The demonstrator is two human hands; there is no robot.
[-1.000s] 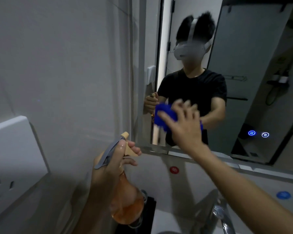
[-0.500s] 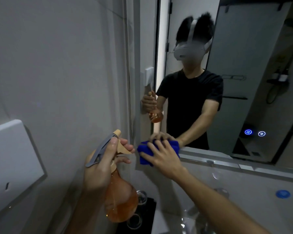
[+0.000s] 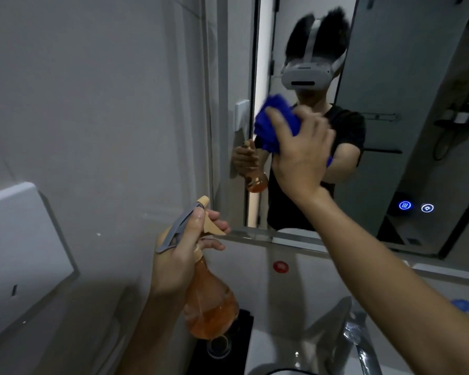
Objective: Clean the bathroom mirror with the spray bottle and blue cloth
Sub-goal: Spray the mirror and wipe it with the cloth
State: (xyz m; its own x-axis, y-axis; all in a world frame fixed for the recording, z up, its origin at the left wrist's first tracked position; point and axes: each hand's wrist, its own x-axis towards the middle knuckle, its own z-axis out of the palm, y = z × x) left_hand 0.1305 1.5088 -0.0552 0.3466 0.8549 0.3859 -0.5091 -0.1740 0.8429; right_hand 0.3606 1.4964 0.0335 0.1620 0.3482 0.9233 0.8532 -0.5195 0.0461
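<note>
Both hands are occupied: my right hand (image 3: 298, 155) presses the bunched blue cloth (image 3: 272, 125) to the mirror (image 3: 417, 109), wiping underway, while my left hand (image 3: 182, 255) grips the spray bottle (image 3: 209, 304); next, sweep across uncleaned glass.

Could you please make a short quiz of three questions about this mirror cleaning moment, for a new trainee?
1. True or false: the right hand presses the blue cloth against the mirror.
2. What does the left hand hold?
A. the faucet
B. the spray bottle
C. the wall socket
3. Fill the gap: the liquid in the spray bottle looks ____ in colour.

Key:
1. True. The fingers lie over the bunched cloth on the glass, in the left part of the mirror.
2. B. The hand grips the neck, with fingers at the trigger.
3. Orange.
</note>
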